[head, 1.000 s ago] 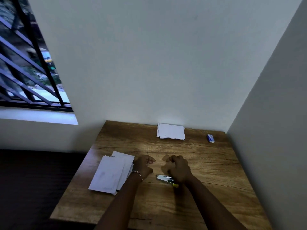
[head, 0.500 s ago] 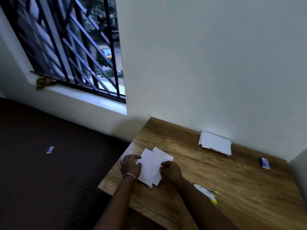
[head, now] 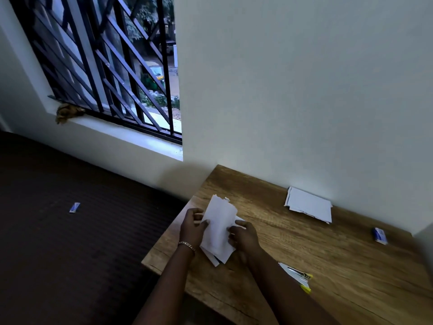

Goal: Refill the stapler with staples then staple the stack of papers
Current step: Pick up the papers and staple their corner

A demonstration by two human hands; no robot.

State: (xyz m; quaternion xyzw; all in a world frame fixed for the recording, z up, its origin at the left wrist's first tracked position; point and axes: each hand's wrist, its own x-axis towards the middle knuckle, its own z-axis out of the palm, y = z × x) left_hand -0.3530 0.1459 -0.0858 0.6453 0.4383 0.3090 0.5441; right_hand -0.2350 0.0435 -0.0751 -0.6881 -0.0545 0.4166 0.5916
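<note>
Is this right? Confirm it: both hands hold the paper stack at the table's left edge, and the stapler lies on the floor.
Not quite. The left hand and right hand do hold the paper stack at the table's left edge, but the stapler lies on the table, beside the right forearm, not on the floor. The head view shows it.
</note>
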